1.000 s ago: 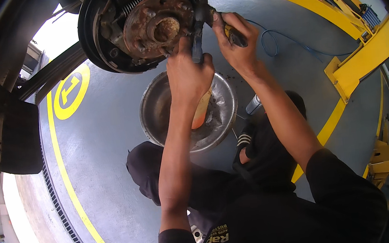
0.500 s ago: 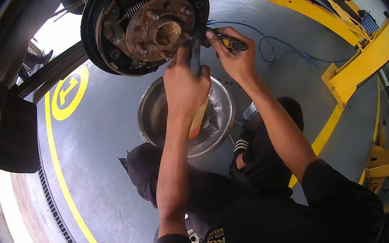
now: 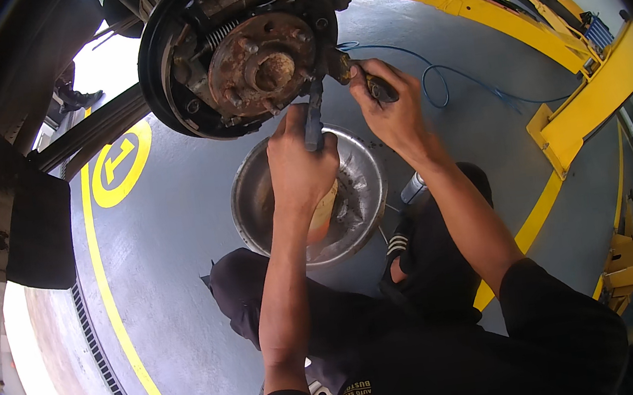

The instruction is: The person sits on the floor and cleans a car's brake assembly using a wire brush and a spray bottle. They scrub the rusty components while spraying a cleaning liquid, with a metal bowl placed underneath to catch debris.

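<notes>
My left hand (image 3: 301, 164) is closed around a dark, narrow, slightly curved piece (image 3: 313, 124), which stands up out of the fist just below the rusty wheel hub (image 3: 242, 58). Closed on the black-and-yellow handle of a tool (image 3: 380, 89), my right hand (image 3: 392, 107) is just to the right. That tool's flat, brownish head points left toward the upper end of the dark piece; whether they touch I cannot tell. Behind the hub is the open drum brake (image 3: 163, 82), with a coil spring in view. My left hand and forearm partly cover a pale bottle-like thing (image 3: 324, 216) below.
A round metal basin (image 3: 366, 223) stands on the grey floor under the brake. By my shoe is a spray can (image 3: 412, 188). A blue hose (image 3: 439, 78) curls to the right, near yellow lift arms (image 3: 499, 17). Dark car bodywork (image 3: 35, 229) hangs at left.
The dark piece in my left hand has dropped slightly and now stands clear of the tool's head, which shows more. My right hand has shifted a little down and right. The view has tilted slightly.
</notes>
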